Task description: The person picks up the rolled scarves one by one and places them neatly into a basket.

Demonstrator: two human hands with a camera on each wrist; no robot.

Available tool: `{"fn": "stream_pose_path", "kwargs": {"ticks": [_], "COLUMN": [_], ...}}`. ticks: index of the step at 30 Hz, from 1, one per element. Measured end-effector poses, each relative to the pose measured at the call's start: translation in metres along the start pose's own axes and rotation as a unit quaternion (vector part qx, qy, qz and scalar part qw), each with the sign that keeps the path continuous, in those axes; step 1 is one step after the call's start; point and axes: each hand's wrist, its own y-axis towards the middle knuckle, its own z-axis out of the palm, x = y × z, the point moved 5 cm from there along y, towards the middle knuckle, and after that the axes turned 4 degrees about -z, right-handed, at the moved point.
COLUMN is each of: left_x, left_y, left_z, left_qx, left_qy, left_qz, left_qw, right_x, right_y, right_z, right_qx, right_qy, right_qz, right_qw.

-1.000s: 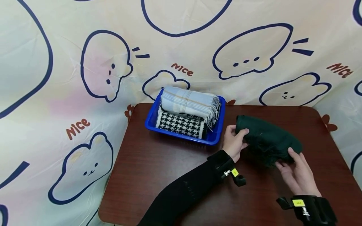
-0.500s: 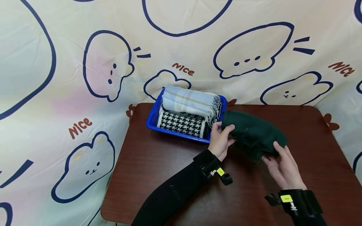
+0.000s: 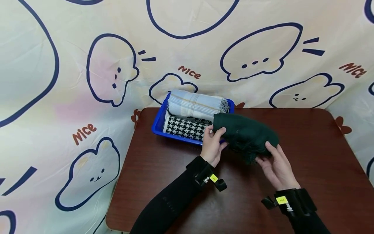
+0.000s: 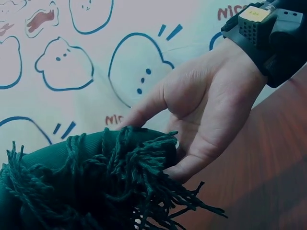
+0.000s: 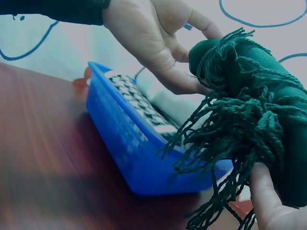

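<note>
A rolled dark green scarf [image 3: 248,131] with a twisted fringe [image 5: 240,124] is held up between both hands. My left hand [image 3: 212,144] grips its left end, thumb on the near side, as the left wrist view also shows. At the other end, my right hand [image 3: 277,165] pinches the roll near the fringe. The scarf's left end overlaps the right part of a blue basket [image 3: 157,126]. Inside lie a rolled light blue plaid scarf [image 3: 195,104] and, in front of it, a black-and-white houndstooth scarf [image 3: 187,128], whose right end is hidden behind the green roll and my left hand.
The basket stands at the back of a dark brown table [image 3: 163,169] with rounded corners. Right behind the table hangs a pale curtain [image 3: 204,52] printed with cartoon outlines. Black wrist mounts [image 3: 295,201] sit on both forearms.
Both hands have carried the green scarf leftward, from the table area right of the basket until its left end overlaps the basket's right side. The basket and its scarves have stayed put.
</note>
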Motion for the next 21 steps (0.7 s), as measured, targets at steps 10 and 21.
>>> {"fn": "stream_pose_path", "kwargs": {"ticks": [10, 21], "left_x": [-0.024, -0.046], "left_y": [-0.006, -0.014], "left_z": [-0.031, -0.057], "left_qx": [-0.014, -0.032], "left_qy": [0.013, 0.002], "left_qz": [0.009, 0.024], "left_qw": [0.9998, 0.9992], "right_x": [-0.021, -0.044], "right_y": [0.014, 0.025], "right_z": [0.027, 0.052], "right_qx": [-0.009, -0.013], "right_qy": [-0.05, -0.079], "right_qz": [0.015, 0.042], "right_qw": [0.9986, 0.9958]}}
